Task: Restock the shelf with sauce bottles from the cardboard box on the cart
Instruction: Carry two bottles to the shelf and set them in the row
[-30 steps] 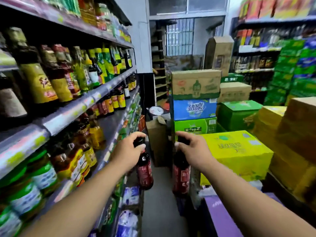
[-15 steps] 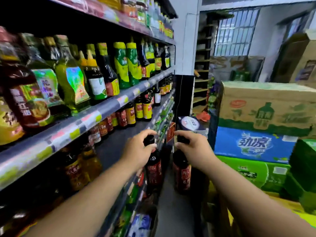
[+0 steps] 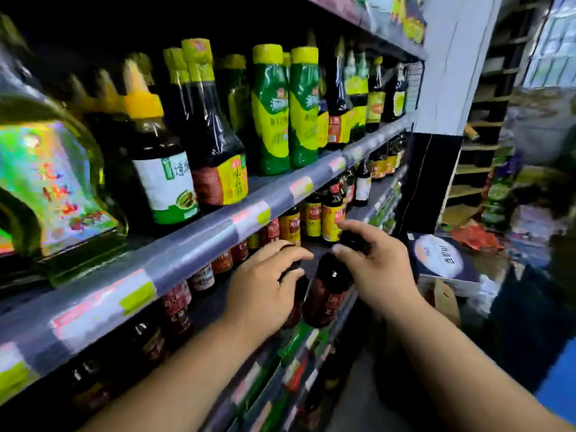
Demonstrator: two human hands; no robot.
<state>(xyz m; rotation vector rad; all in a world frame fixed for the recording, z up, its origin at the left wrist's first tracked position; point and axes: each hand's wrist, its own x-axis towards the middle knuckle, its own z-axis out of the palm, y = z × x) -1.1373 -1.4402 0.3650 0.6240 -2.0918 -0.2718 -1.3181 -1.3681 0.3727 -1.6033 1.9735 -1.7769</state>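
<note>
Dark glass under red labels: two sauce bottles, one to each hand. Half a second back, hanging upright and apart over the aisle floor; now brought in against the shelving and drawn close, just beside each other, touching or not impossible to tell. Of the left bottle, only a dark strip of body showing below the knuckles of the left hand. Tilted now rather than plumb, the right bottle: cap up and to the right, base swung down and left toward its neighbour. Gripped at the top in both cases, with the left hand curled over the neck from above and the right hand wrapped round the black cap. Both held just below the grey price rail, before the opening of the lower shelf, resting on nothing visible.

Deeper in on that lower shelf, a row of yellow-labelled bottles, and red-labelled bottles running left under the rail. Above the rail, green-wrapped bottles, a white-labelled bottle with a yellow cap, and a large jug at far left, badly blurred. Swung harder toward the shelf than before: stacked cartons gone from sight. To the right, a white pillar and a dark box with a pale round print, just beyond the right hand.
</note>
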